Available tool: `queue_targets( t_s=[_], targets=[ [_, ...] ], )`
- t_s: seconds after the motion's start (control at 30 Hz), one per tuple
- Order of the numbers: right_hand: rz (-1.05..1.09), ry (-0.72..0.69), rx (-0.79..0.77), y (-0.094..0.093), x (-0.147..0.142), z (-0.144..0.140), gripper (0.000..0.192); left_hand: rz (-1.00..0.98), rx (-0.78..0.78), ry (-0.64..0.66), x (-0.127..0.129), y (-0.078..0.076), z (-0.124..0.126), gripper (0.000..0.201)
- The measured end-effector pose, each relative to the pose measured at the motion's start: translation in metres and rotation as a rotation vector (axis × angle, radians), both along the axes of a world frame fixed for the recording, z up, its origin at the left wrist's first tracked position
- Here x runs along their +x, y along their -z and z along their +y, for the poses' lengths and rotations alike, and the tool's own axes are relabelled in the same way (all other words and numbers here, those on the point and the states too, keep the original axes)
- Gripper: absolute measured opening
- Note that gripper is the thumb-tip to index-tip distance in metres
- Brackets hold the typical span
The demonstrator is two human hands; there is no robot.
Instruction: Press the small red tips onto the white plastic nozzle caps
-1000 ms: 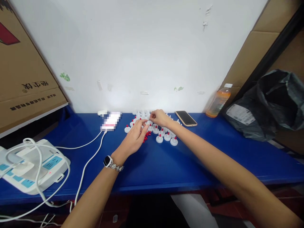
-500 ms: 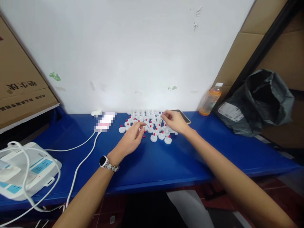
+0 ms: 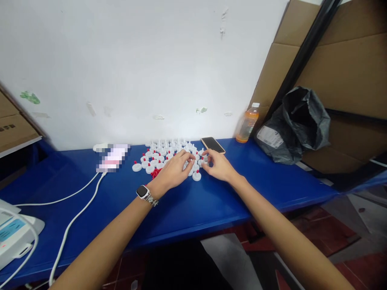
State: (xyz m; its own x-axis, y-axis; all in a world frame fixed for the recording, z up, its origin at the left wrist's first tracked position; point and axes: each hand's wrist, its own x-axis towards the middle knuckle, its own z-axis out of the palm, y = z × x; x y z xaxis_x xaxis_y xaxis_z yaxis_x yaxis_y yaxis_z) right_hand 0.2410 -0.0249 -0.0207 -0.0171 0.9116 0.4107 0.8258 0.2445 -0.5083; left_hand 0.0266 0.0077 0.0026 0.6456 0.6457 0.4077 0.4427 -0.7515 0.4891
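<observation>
Blue bench [image 3: 211, 201] against white wall. Cluster of small white caps [image 3: 163, 155] spread mid-bench, toward the wall. Many caps [image 3: 196, 176] nearest the hands carrying a red tip on top: looks like the finished lot, judging by the red. Back rows [image 3: 169, 144] by the wall mostly plain white spikes, no red seen: likely still to do. Small heap of loose red pieces [image 3: 155, 172] just left of left hand, between front caps; not many left, though partly hidden.

Left hand [image 3: 173, 172], watch [image 3: 141, 192] on wrist, fingers curled, tips pinched over a cap at front of cluster; what sits between the fingertips too small to tell. Right hand [image 3: 219, 166] fingers bent, tips meeting near one white cap, touching or just about; grip not clear. Both hands close together, nearly fingertip to fingertip.

Rough judgement: well past half, front rows capped, back rows waiting.

Around: phone [image 3: 213, 144] flat just behind right hand; orange bottle [image 3: 247, 127] at wall; grey bag [image 3: 298, 125] far right; white cable [image 3: 75, 213] running left toward power strip [image 3: 15, 237].
</observation>
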Motion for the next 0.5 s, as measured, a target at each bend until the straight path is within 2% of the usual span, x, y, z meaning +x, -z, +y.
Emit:
queue_targets(
  t_s=[0.13, 0.27, 0.37, 0.5],
  targets=[
    [0.031, -0.051, -0.035, 0.008, 0.001, -0.004, 0.026, 0.004, -0.007, -0.017, 0.005, 0.007, 0.000, 0.029],
    [0.197, -0.001, -0.014, 0.007, -0.007, -0.004, 0.018, -0.030, 0.040, -0.016, 0.003, 0.009, -0.002, 0.027],
    [0.526, -0.024, -0.026, 0.001, -0.018, -0.004, 0.018, -0.067, 0.120, -0.024, 0.001, 0.008, -0.005, 0.027],
    [0.996, -0.228, -0.176, -0.009, -0.042, -0.005, 0.030, -0.122, 0.165, -0.001, -0.003, 0.007, -0.005, 0.033]
  ],
)
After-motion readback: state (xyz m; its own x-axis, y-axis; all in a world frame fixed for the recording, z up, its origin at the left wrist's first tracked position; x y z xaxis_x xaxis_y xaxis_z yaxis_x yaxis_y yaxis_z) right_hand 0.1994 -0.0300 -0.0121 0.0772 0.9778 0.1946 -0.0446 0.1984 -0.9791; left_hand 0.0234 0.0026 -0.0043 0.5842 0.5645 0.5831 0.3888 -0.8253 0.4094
